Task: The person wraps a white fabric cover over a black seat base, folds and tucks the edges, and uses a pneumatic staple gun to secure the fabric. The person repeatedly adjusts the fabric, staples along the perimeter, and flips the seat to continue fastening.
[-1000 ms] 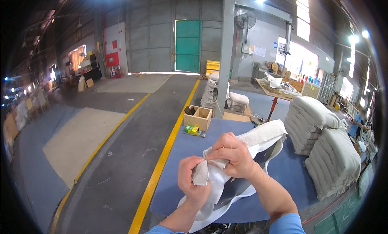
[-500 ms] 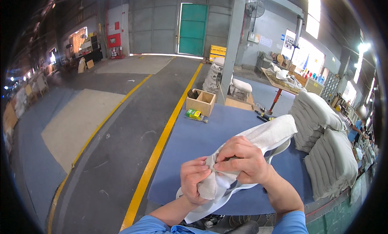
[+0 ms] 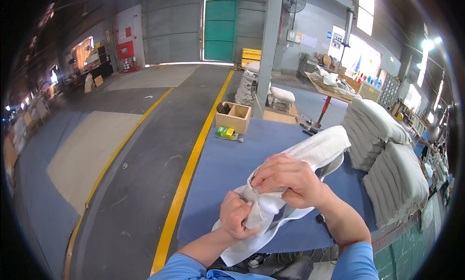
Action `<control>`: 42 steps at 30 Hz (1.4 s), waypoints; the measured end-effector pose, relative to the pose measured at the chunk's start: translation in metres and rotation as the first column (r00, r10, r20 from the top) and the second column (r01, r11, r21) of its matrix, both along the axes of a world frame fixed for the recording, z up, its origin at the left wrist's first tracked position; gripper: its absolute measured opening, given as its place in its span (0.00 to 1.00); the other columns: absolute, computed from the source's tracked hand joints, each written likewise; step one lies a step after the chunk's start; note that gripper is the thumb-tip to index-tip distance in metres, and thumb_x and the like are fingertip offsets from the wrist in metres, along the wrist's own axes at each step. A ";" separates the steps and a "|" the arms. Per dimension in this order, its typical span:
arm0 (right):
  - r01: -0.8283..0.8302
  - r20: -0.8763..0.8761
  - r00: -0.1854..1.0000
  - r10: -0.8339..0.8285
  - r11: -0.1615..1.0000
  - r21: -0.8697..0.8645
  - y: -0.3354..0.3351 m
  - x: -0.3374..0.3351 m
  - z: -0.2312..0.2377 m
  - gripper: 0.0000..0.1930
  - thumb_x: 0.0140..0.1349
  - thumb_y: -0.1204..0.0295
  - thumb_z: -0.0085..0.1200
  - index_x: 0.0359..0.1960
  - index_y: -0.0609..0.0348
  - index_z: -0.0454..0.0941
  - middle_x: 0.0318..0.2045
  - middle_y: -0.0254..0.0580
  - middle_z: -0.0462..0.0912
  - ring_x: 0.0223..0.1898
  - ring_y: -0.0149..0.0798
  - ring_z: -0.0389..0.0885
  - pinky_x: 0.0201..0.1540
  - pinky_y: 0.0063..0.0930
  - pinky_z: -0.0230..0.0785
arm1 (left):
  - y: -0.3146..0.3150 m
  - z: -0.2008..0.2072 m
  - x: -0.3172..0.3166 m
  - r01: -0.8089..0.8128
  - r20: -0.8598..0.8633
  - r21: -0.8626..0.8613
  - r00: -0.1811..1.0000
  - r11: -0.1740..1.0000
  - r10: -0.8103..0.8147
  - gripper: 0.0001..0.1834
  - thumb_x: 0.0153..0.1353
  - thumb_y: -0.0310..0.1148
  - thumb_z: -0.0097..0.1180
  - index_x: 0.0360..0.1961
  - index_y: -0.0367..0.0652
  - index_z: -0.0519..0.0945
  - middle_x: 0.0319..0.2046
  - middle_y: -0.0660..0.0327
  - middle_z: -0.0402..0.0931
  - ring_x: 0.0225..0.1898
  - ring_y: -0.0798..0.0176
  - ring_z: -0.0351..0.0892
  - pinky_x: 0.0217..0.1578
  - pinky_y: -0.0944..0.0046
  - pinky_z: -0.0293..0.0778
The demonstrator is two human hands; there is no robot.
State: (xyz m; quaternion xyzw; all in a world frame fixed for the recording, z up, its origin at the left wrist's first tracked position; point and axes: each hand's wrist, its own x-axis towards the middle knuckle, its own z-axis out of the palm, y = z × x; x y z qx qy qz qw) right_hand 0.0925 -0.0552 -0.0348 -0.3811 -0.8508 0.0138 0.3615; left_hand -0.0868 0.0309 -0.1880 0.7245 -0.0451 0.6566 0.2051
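A pale grey fabric cover with a smooth white inner layer lies slantwise over the blue tabletop, near its front edge. My left hand is closed on the fabric's near end, with the thumb pressed against a folded flap. Just to the right, my right hand grips the same cover from above, its fingers curled over the edge. Between both hands the cloth is bunched and partly turned, showing the white lining. A white strip hangs below my left wrist over the table edge.
Tall stacks of folded grey covers stand at the table's right. A wooden box, a green-and-yellow packet and a small brush-like tool sit at the far left corner. A grey post rises behind the table.
My left hand has curled more tightly and turned at the flap. My right fingers have shifted along the cloth edge. The whole view has swung slightly to the right.
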 end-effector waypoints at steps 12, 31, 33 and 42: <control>0.478 -0.194 0.873 -0.448 0.865 0.153 -0.004 0.047 -0.012 0.26 0.44 0.90 0.46 0.45 0.60 0.86 0.47 0.45 0.91 0.55 0.51 0.88 0.64 0.41 0.74 | 0.019 0.066 0.093 -0.042 0.031 -0.006 0.999 0.999 0.042 0.18 0.47 0.27 0.68 0.39 0.43 0.75 0.28 0.54 0.71 0.28 0.46 0.71 0.29 0.49 0.66; 0.140 -0.264 0.959 -0.103 0.982 0.125 -0.080 0.059 -0.014 0.18 0.50 0.86 0.62 0.40 0.49 0.92 0.44 0.30 0.93 0.56 0.41 0.87 0.72 0.48 0.60 | -0.036 0.060 0.058 0.125 -0.156 0.284 0.984 0.951 -0.083 0.21 0.47 0.36 0.78 0.31 0.48 0.72 0.20 0.66 0.63 0.24 0.58 0.68 0.29 0.54 0.66; 0.090 -0.264 0.963 -0.059 0.990 0.105 -0.081 0.061 -0.014 0.17 0.51 0.84 0.64 0.40 0.49 0.92 0.44 0.29 0.93 0.56 0.40 0.87 0.73 0.49 0.59 | -0.039 0.057 0.064 0.126 -0.026 0.270 0.992 0.955 -0.123 0.21 0.47 0.34 0.77 0.30 0.48 0.71 0.20 0.67 0.62 0.22 0.60 0.67 0.27 0.54 0.65; 0.015 -0.297 0.955 -0.003 0.999 0.039 -0.071 0.073 -0.008 0.13 0.55 0.84 0.64 0.39 0.53 0.94 0.42 0.35 0.93 0.52 0.43 0.88 0.69 0.49 0.64 | -0.033 0.062 0.068 0.173 0.009 0.253 0.983 0.952 -0.181 0.19 0.47 0.25 0.73 0.30 0.49 0.71 0.24 0.67 0.67 0.22 0.59 0.68 0.27 0.56 0.67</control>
